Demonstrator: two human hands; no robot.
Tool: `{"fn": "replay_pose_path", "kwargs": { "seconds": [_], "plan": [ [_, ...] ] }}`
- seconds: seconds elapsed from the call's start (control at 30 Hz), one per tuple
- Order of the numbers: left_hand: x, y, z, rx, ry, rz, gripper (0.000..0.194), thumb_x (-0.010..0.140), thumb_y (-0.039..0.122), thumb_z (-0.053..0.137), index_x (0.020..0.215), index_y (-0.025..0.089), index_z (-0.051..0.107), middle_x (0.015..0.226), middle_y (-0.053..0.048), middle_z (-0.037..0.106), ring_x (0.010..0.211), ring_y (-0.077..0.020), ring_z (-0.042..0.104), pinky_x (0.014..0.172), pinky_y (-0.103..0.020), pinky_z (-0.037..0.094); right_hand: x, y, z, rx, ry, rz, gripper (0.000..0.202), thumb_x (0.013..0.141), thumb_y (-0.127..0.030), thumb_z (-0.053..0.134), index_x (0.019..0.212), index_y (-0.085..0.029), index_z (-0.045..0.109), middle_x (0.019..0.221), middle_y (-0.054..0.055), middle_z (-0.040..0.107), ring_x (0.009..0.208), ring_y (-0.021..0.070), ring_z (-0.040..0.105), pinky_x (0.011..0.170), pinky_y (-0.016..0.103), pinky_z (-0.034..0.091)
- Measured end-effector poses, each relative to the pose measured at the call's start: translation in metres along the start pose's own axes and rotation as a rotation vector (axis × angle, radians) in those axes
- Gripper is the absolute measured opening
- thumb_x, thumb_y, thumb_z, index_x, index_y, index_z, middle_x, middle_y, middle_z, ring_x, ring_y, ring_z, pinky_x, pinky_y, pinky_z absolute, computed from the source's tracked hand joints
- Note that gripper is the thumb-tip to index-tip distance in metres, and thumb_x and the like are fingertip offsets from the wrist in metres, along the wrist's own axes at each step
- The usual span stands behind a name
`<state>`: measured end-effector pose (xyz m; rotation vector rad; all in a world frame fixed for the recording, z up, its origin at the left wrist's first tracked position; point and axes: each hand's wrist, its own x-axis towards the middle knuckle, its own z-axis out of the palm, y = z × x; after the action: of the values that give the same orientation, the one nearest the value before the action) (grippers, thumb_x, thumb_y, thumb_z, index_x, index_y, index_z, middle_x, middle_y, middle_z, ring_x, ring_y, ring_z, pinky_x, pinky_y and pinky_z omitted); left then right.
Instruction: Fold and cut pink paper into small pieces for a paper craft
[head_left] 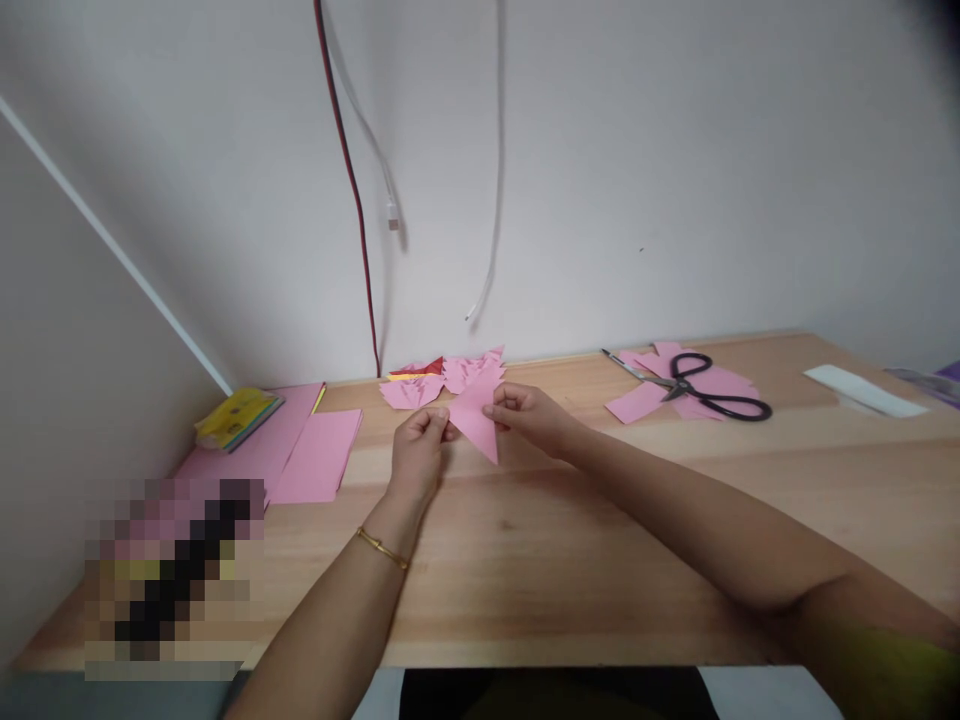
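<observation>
Between my two hands is a folded piece of pink paper (475, 418), raised above the table with a pointed corner hanging down. My left hand (420, 445) pinches its left corner between thumb and fingers; a gold bangle sits on that wrist. On the other side, my right hand (529, 415) grips the paper's right edge, thumb in front. Just behind the paper, cut pink paper pieces with jagged edges (411, 390) lie near the wall, with red and yellow paper among them.
Black-handled scissors (681, 388) and a pen (621, 363) lie on pink scraps (636, 402) at the right. Farther right is a white strip (862, 390). Pink sheets (319, 455) and a yellow packet (238, 418) are at the left. Cables (352, 185) hang along the wall.
</observation>
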<state>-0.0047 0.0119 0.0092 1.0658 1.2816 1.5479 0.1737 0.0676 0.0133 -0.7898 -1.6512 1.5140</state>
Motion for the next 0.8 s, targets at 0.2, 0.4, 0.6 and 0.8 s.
{"fn": "replay_pose_path", "kwargs": {
  "seconds": [0.2,0.4,0.6,0.8],
  "plan": [
    [0.001,0.002,0.001,-0.151,-0.046,-0.127,0.028,0.064,0.039,0.074,0.069,0.012,0.066,0.065,-0.001,0.062,0.059,-0.0095,0.054,0.064,-0.025,0.046,0.002,0.005,-0.004,-0.082,0.082,-0.014,0.031,0.073,-0.045,0.065,0.073,-0.018,0.049,0.06,-0.004,0.052,0.056,0.0104,0.047,0.055,0.023,0.032],
    [0.002,-0.002,0.001,-0.191,-0.03,-0.162,0.02,0.061,0.027,0.074,0.059,0.012,0.061,0.056,0.0,0.059,0.054,-0.0091,0.054,0.061,-0.025,0.046,-0.001,0.0,-0.003,-0.127,0.006,-0.04,0.029,0.075,-0.044,0.064,0.076,-0.018,0.051,0.063,-0.003,0.053,0.059,0.0109,0.049,0.058,0.024,0.037],
    [0.0,0.002,0.004,-0.249,-0.001,-0.194,0.015,0.061,0.023,0.072,0.06,0.013,0.06,0.054,0.001,0.06,0.051,-0.0086,0.054,0.057,-0.023,0.045,-0.002,-0.001,0.002,-0.018,-0.051,-0.061,0.029,0.074,-0.041,0.066,0.092,-0.019,0.056,0.072,-0.001,0.057,0.066,0.0125,0.053,0.065,0.027,0.044],
    [-0.002,0.009,0.007,-0.259,0.018,-0.182,0.012,0.06,0.021,0.069,0.06,0.013,0.059,0.054,0.001,0.06,0.05,-0.0088,0.054,0.056,-0.023,0.045,-0.003,0.0,0.004,0.016,-0.023,-0.084,0.016,0.073,-0.031,0.065,0.081,-0.018,0.061,0.074,0.0,0.057,0.069,0.0121,0.052,0.067,0.027,0.043]
  ]
}}
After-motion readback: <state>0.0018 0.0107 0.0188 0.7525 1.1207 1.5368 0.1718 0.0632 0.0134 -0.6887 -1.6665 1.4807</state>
